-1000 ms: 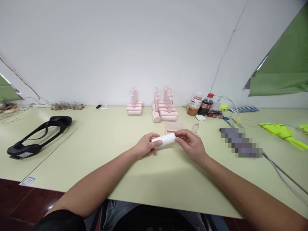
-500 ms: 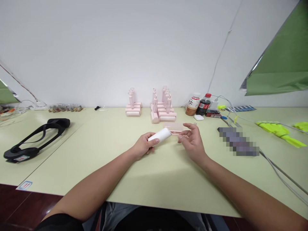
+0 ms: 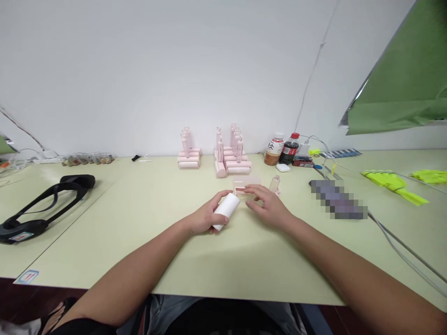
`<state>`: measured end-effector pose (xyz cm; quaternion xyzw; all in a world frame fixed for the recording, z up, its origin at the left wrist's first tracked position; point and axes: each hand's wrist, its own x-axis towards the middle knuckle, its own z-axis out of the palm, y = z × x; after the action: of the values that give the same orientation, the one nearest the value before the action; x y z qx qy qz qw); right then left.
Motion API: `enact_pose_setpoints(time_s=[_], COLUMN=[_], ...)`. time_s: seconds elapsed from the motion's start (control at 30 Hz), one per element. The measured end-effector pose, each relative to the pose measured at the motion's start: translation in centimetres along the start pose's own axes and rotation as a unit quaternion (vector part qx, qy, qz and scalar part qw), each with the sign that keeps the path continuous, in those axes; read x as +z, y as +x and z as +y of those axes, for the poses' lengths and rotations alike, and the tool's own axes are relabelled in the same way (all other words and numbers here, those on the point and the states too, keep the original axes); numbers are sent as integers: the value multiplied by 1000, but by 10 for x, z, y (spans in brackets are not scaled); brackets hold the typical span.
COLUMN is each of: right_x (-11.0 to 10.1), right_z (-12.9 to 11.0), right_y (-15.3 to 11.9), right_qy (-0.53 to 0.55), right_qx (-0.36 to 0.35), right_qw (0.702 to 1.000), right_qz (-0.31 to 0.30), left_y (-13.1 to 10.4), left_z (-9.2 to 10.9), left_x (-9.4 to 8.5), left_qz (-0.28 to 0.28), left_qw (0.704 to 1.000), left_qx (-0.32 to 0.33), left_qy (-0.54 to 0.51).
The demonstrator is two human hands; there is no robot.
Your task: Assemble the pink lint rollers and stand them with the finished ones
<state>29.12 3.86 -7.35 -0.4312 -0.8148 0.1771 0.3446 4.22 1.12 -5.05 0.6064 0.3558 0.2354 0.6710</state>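
My left hand (image 3: 208, 215) is wrapped around a white sticky-paper roll (image 3: 226, 210), held tilted above the table with its far end to the upper right. Just right of the roll is my right hand (image 3: 266, 204), its fingers stretched out and apart from one another. I see nothing held in it. Behind those fingers lies a pink lint roller case (image 3: 240, 184), partly hidden. A clear pinkish handle (image 3: 274, 183) sticks up behind my right hand.
Several pink lint rollers (image 3: 238, 167) stand in groups near the wall. To their right are a white-labelled bottle (image 3: 274, 151), a cola bottle (image 3: 289, 150) and a white case (image 3: 283, 167). A black headset strap (image 3: 52, 204) lies left; a blurred phone-like object (image 3: 337, 200) and cables lie right.
My left hand has turned the roll more upright and drawn it slightly lower. My right hand has moved left and its fingers have lowered beside the roll's end. The view has shifted a little.
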Motion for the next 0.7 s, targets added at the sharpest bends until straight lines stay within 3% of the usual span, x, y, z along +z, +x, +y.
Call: enact_pose_setpoints(time_s=[0.07, 0.2, 0.37, 0.47, 0.57, 0.7], right_x=[-3, -2, -3, -9, -15, -23], right_z=[7, 12, -2, -14, -22, -22], right_y=[2, 3, 1, -1, -4, -5], right_qy=[-66, -148, -222, -256, -249, -170], right_qx=[41, 78, 60, 104, 159, 176], right_qw=[997, 985, 971, 954, 941, 951], right_qz=[9, -40, -68, -114, -167, -190], left_y=[1, 5, 8, 9, 10, 10], left_z=[-1, -3, -2, -3, -5, -5], left_x=[-2, -4, -2, -2, -2, -2], left_qz=[14, 74, 145, 158, 160, 164], left_qw=[1000, 997, 989, 986, 984, 983], left_qx=[3, 15, 17, 16, 18, 14], left_qy=[-15, -21, 22, 50, 72, 83])
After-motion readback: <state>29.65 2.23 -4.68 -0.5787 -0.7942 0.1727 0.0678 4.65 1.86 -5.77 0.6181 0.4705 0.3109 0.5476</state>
